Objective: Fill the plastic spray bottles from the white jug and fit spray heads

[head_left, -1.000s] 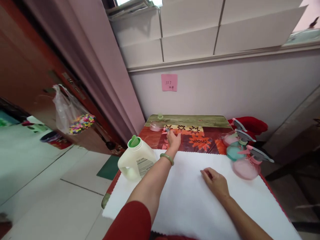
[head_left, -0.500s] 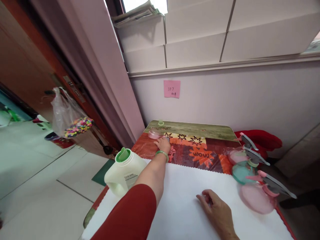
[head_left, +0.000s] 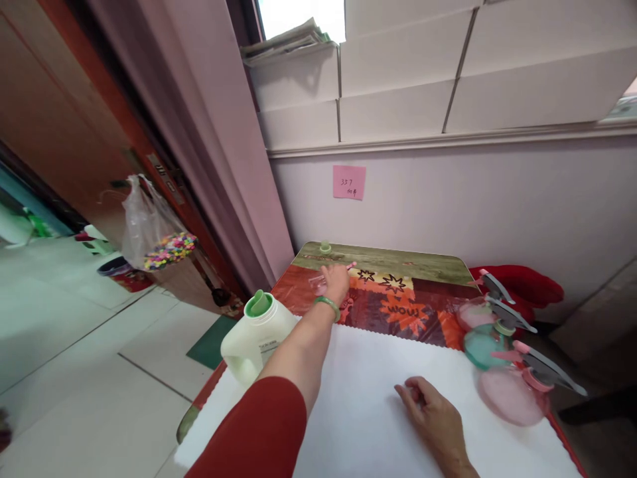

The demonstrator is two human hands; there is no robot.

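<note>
At the far left part of the table, my left hand [head_left: 336,282] is closed round a pink spray bottle [head_left: 317,284]. Its pink nozzle [head_left: 352,265] sticks out to the right of the fingers; most of its top is hidden by the hand. My right hand [head_left: 438,425] hovers over or rests on the white mat [head_left: 368,385], loosely curled, thumb apart from the fingers, nothing in it. Beside my left forearm stands a pale jug [head_left: 253,338] with a green cap [head_left: 259,303]. A small green cap-like piece [head_left: 325,247] sits near the back edge.
Along the right edge stand a pink spray bottle [head_left: 515,395], a teal one [head_left: 485,345] and another pink one [head_left: 472,315], with grey triggers. A red thing [head_left: 537,284] lies behind them. The wall [head_left: 423,192] rises behind the table; a curtain [head_left: 233,153] hangs at left.
My left hand has closed round the pink spray bottle and its nozzle has come into sight. The view has shifted slightly; my right hand keeps its curled pose.
</note>
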